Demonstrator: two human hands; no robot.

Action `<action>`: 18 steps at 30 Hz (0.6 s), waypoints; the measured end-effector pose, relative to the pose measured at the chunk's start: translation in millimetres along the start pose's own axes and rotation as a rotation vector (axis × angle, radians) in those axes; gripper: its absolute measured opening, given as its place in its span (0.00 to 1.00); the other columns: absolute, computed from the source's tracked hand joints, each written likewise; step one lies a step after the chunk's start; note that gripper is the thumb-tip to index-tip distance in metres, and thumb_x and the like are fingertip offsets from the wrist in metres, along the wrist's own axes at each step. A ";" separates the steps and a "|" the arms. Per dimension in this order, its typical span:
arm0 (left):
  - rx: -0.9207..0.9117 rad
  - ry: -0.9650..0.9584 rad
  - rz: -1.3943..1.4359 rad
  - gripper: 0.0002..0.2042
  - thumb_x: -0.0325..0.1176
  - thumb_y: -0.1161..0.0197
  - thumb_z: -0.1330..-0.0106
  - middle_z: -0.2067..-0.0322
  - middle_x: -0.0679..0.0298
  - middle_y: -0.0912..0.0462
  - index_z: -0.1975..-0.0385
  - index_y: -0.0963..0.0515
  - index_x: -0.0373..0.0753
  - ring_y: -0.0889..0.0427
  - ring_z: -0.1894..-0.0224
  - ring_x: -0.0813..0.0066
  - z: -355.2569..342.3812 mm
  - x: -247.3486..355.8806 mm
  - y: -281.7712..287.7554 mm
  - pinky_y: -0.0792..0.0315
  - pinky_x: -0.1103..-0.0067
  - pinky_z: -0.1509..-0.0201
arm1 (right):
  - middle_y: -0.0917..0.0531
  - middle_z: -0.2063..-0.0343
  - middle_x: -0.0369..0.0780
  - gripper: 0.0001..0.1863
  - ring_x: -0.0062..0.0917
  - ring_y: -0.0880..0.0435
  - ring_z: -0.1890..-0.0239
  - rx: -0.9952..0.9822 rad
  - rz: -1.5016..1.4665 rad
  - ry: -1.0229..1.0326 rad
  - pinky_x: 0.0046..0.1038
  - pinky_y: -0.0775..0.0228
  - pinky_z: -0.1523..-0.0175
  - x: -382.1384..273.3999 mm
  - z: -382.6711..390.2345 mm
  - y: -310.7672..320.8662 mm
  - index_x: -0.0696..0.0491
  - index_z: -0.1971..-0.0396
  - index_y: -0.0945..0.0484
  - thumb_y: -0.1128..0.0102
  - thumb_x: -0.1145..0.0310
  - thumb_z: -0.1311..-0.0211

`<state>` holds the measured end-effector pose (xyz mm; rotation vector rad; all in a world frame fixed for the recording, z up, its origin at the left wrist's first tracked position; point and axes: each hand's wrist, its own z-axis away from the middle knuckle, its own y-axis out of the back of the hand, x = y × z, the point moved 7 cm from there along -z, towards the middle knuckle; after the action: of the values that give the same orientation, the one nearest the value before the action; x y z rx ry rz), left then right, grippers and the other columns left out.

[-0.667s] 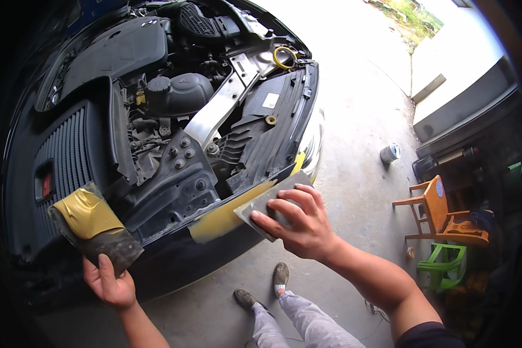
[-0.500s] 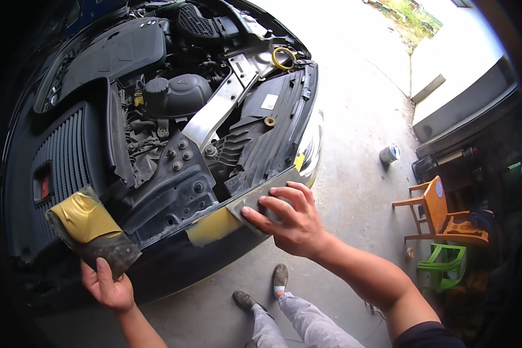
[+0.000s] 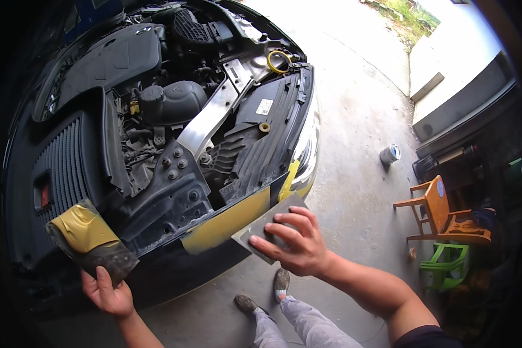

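Observation:
My left hand (image 3: 107,290) grips a dark, dusty board (image 3: 110,258) at lower left, with a thick, creased mound of yellow paste (image 3: 81,223) on it. My right hand (image 3: 290,243) is closed on a thin grey flat spreader (image 3: 255,240), fingertips spread over its face. The spreader is at the car's front edge, just below and right of a smeared yellow patch (image 3: 220,226) on the dark bodywork (image 3: 174,272); whether it touches the surface I cannot tell. A narrow yellow strip (image 3: 290,174) runs beside the headlight (image 3: 307,145).
The open engine bay (image 3: 156,116) fills the upper left, with a yellow ring (image 3: 279,54) near its corner. On the concrete floor (image 3: 354,116) are my feet (image 3: 281,281), a small bucket (image 3: 390,154), an orange wooden chair (image 3: 441,211) and a green plastic stool (image 3: 446,264). A wall (image 3: 449,81) stands at right.
My right hand and the spreader have moved down and slightly right, off the yellow patch, uncovering more of it. My left hand with the board sits very slightly lower.

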<state>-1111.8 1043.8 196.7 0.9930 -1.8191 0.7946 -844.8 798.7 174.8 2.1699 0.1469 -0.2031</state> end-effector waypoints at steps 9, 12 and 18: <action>0.013 0.006 0.050 0.20 0.29 0.53 0.30 0.48 0.49 0.25 0.41 0.34 0.25 0.23 0.47 0.62 2.3 -2.1 2.6 0.32 0.72 0.40 | 0.29 0.54 0.36 0.30 0.30 0.30 0.49 -0.026 0.041 0.034 0.42 0.41 0.41 17.6 -25.8 -13.6 0.37 0.43 0.25 0.40 0.69 0.52; 0.026 -0.011 0.033 0.20 0.28 0.53 0.30 0.47 0.49 0.25 0.41 0.34 0.25 0.23 0.47 0.62 3.9 -2.2 4.9 0.32 0.72 0.40 | 0.30 0.53 0.34 0.30 0.29 0.32 0.47 -0.012 0.038 -0.001 0.43 0.44 0.39 15.4 -19.2 -23.7 0.35 0.44 0.25 0.40 0.69 0.52; 0.004 -0.030 0.035 0.20 0.28 0.53 0.30 0.48 0.49 0.24 0.41 0.34 0.25 0.23 0.47 0.62 3.3 0.7 1.0 0.32 0.72 0.40 | 0.31 0.54 0.32 0.29 0.27 0.35 0.46 -0.016 0.021 -0.014 0.41 0.44 0.38 -7.0 8.6 -36.9 0.31 0.50 0.20 0.36 0.69 0.57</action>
<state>-1114.1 1041.2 195.9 0.9826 -1.8656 0.8084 -859.2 812.4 141.8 2.1528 0.1175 -0.2051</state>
